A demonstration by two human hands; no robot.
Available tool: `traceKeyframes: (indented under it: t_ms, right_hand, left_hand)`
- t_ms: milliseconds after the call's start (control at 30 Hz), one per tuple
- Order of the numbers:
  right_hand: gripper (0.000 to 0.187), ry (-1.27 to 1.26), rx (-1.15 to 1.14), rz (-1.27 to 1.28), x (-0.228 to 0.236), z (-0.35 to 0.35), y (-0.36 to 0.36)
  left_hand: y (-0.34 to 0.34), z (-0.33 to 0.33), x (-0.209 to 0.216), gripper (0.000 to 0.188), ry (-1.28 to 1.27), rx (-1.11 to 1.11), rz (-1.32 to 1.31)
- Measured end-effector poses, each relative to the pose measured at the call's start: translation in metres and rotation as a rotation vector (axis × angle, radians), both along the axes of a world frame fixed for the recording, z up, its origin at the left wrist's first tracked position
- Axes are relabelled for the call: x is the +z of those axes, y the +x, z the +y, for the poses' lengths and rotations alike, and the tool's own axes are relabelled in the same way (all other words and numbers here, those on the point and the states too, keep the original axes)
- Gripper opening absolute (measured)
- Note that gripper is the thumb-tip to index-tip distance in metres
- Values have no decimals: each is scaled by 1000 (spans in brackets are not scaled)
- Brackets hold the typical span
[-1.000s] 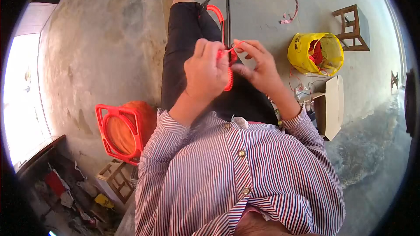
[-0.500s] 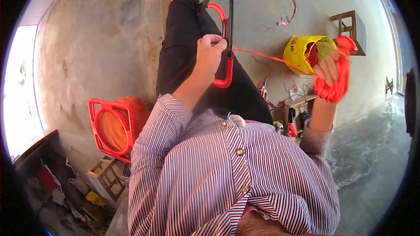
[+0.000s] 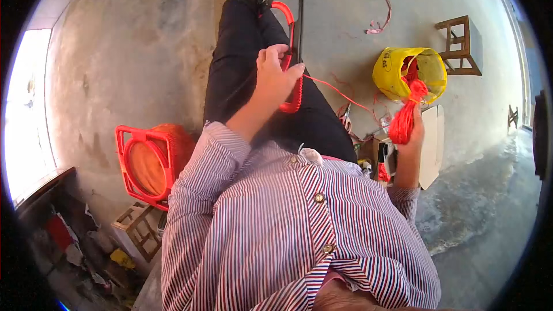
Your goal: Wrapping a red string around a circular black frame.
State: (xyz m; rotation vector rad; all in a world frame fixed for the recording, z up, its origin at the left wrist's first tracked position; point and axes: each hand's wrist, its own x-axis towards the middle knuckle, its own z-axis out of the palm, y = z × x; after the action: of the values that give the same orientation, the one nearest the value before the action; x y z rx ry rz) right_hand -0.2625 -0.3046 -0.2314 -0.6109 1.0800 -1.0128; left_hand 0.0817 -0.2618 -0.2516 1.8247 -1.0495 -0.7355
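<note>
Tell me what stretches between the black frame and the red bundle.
In the head view, a strand of red cord runs from beside the frame toward the bundle, over dark trousers and floor.

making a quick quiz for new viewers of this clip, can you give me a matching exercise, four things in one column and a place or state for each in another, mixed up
Things
1. left hand
2. right hand
3. yellow bucket
4. orange round thing

Places and states
a. gripping a bundle of red cord
b. set in a red frame
c. at the black frame that is partly covered in red
d. mouth open, with red material inside

Right pairs: 1-c, 2-a, 3-d, 4-b
</note>
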Motion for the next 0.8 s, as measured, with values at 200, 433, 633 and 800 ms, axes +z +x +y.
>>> traceKeyframes:
  t_ms: [200, 433, 633, 800]
  right_hand:
    - [66, 39, 666, -381, -13, 32, 105]
    - [52, -111, 766, -213, -6, -18, 134]
    - [29, -489, 893, 335, -23, -60, 171]
    - [31, -617, 1156, 548, -23, -52, 197]
  left_hand:
    - [-46, 38, 67, 40, -301, -578, -38]
    - [4, 21, 88, 42, -345, -236, 864]
    - [62, 4, 69, 39, -193, -597, -737]
    - [37, -1, 41, 28, 277, -571, -277]
